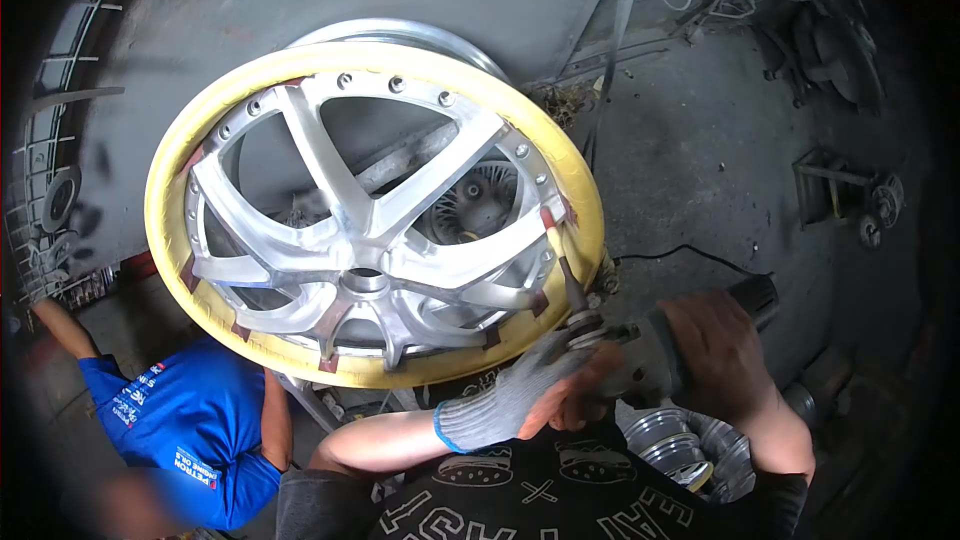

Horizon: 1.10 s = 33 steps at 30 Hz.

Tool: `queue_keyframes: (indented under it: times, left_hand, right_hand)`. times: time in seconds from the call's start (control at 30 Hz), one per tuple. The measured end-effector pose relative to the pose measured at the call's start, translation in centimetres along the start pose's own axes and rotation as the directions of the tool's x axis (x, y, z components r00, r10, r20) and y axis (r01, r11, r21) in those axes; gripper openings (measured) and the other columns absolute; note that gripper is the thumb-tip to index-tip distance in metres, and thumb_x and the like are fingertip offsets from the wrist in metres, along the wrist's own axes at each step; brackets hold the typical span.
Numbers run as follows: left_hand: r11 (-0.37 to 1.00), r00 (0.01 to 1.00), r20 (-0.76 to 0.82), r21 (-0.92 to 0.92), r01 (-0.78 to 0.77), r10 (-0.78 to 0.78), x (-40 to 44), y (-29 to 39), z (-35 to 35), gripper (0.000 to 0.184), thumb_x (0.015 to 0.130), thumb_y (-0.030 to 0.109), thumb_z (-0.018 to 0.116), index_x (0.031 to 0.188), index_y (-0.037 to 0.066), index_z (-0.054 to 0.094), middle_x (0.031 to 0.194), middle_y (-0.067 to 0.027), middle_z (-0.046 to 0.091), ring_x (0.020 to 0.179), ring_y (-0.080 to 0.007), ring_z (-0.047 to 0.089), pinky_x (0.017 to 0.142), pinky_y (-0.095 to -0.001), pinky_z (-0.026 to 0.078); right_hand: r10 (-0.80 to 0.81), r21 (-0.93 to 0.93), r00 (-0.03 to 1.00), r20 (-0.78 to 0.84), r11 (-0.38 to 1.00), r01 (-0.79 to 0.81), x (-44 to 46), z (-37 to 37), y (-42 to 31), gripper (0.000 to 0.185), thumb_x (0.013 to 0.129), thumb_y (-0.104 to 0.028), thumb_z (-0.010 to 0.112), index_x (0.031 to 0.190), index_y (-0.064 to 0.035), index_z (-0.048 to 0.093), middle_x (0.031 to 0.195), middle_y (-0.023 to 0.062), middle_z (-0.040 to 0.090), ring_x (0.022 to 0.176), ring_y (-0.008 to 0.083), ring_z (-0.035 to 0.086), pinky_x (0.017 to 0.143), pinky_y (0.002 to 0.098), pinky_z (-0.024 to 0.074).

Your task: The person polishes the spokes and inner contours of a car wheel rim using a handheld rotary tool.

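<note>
A large silver alloy wheel (345, 175) stands tilted in front of me, its outer lip covered in yellow tape (375, 58). Small dark red patches mark the spoke ends. My left hand (525, 395), in a grey knitted glove with a blue cuff, is closed round the front of a power grinder (640, 365). Behind it, my bare right hand (715, 340) wraps the rear of the grinder body. The tool's slim shaft points up at the right spoke's end, with its narrow tip at or very near the metal; exact contact cannot be made out.
Another person in a blue shirt (190, 430) is at lower left. More silver wheels (665, 440) lie by my right side. A black cord (690, 250) runs behind the grinder. A small metal stand (830, 185) sits on the floor at right. Wire racking (50, 190) lines the left.
</note>
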State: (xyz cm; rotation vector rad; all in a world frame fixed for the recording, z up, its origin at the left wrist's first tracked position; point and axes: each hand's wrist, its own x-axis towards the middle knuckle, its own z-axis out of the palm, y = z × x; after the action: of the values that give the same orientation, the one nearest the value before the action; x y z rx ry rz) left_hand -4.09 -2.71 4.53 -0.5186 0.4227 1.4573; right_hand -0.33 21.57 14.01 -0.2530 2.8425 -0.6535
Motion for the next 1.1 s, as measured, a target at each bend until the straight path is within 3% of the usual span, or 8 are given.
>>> queue_keyframes:
  times: [0.53, 0.63, 0.67, 0.73, 0.83, 0.93, 1.03, 1.1]
  left_hand:
    - [0.938, 0.993, -0.074, -0.342, 0.059, -0.09, -5.5, -0.7, -3.0, 0.03, 0.108, 0.02, 0.038, 0.136, 0.013, 0.045, 0.096, -0.0079, 0.053, 0.05, -0.0199, 0.051, 0.045, -0.0293, 0.042]
    - [0.916, 0.995, -0.001, -0.392, 0.09, -0.098, -5.7, -2.0, -5.5, 0.027, 0.107, 0.017, 0.04, 0.132, 0.01, 0.047, 0.092, -0.0071, 0.055, 0.051, -0.0176, 0.051, 0.042, -0.0285, 0.041]
    - [0.892, 0.963, 0.262, -0.447, 0.068, 0.058, -4.9, -3.4, -7.7, 0.026, 0.106, 0.015, 0.041, 0.13, 0.007, 0.048, 0.091, -0.0076, 0.056, 0.051, -0.0159, 0.052, 0.041, -0.0274, 0.04]
    - [0.864, 0.843, 0.491, -0.5, 0.068, 0.218, -5.2, -3.7, -9.1, 0.025, 0.105, 0.013, 0.042, 0.128, 0.005, 0.049, 0.091, -0.0082, 0.056, 0.051, -0.0143, 0.052, 0.041, -0.0262, 0.04]
    - [0.941, 0.948, 0.313, -0.301, 0.153, -0.054, -7.9, -1.5, -8.3, 0.039, 0.108, 0.044, 0.036, 0.104, 0.007, 0.049, 0.082, -0.0033, 0.05, 0.065, -0.0182, 0.049, 0.056, -0.031, 0.038]
    - [0.999, 0.986, -0.167, -0.031, -0.033, 0.027, -9.9, -0.3, -5.8, 0.024, 0.104, 0.013, 0.046, 0.125, 0.003, 0.05, 0.09, -0.0121, 0.062, 0.049, -0.0148, 0.052, 0.039, -0.0236, 0.039]
    - [0.997, 0.989, -0.125, 0.006, 0.076, -0.075, -10.3, -0.2, -6.5, 0.025, 0.109, 0.031, 0.038, 0.103, 0.01, 0.051, 0.075, -0.0007, 0.049, 0.051, -0.0135, 0.043, 0.047, -0.028, 0.035]
    - [0.991, 0.995, -0.058, -0.107, 0.081, -0.087, -10.7, -0.2, -7.3, 0.02, 0.108, 0.029, 0.043, 0.103, 0.011, 0.052, 0.071, 0.0002, 0.049, 0.047, -0.0129, 0.043, 0.043, -0.027, 0.033]
  right_hand:
    - [-0.052, -0.078, 0.998, 0.04, 0.995, 0.055, 0.1, 2.2, -6.1, 0.041, 0.074, -0.011, 0.061, 0.111, 0.0059, 0.057, 0.1, 0.0181, 0.061, 0.088, 0.0321, 0.063, 0.081, 0.0425, 0.0517]
    - [-0.025, -0.059, 0.999, 0.044, 0.998, 0.027, 0.1, 2.7, -7.5, 0.04, 0.075, -0.011, 0.06, 0.11, 0.0064, 0.057, 0.098, 0.0177, 0.061, 0.089, 0.0315, 0.063, 0.083, 0.0421, 0.0514]
    - [-0.021, -0.06, 0.999, 0.041, 0.998, 0.024, 0.1, 2.8, -7.9, 0.04, 0.075, -0.011, 0.06, 0.11, 0.0064, 0.057, 0.098, 0.0177, 0.061, 0.089, 0.0315, 0.063, 0.083, 0.0421, 0.0514]
    - [-0.041, -0.108, 0.998, 0.047, 0.993, 0.046, 0.0, 3.3, -8.7, 0.04, 0.075, -0.013, 0.059, 0.11, 0.0067, 0.057, 0.097, 0.017, 0.061, 0.089, 0.031, 0.062, 0.085, 0.0423, 0.0512]
    - [-0.028, -0.157, 0.998, 0.053, 0.987, 0.036, 0.0, 3.9, -10.1, 0.039, 0.077, -0.014, 0.059, 0.11, 0.0067, 0.057, 0.096, 0.0165, 0.061, 0.088, 0.0299, 0.062, 0.084, 0.0428, 0.0513]
    - [-0.025, -0.209, 0.999, 0.034, 0.977, 0.032, 0.0, 4.6, -11.4, 0.039, 0.077, -0.014, 0.059, 0.109, 0.0068, 0.057, 0.094, 0.0154, 0.061, 0.087, 0.029, 0.062, 0.085, 0.0428, 0.0514]
    - [-0.033, -0.181, 0.999, 0.024, 0.983, 0.037, 0.4, 5.0, -12.3, 0.037, 0.077, -0.014, 0.059, 0.108, 0.0072, 0.057, 0.092, 0.0147, 0.06, 0.084, 0.0275, 0.062, 0.082, 0.0415, 0.0514]
    - [-0.029, -0.194, 0.999, 0.036, 0.98, 0.036, 0.6, 5.0, -12.9, 0.037, 0.078, -0.014, 0.058, 0.107, 0.0075, 0.057, 0.09, 0.0143, 0.059, 0.082, 0.027, 0.061, 0.08, 0.0406, 0.0511]
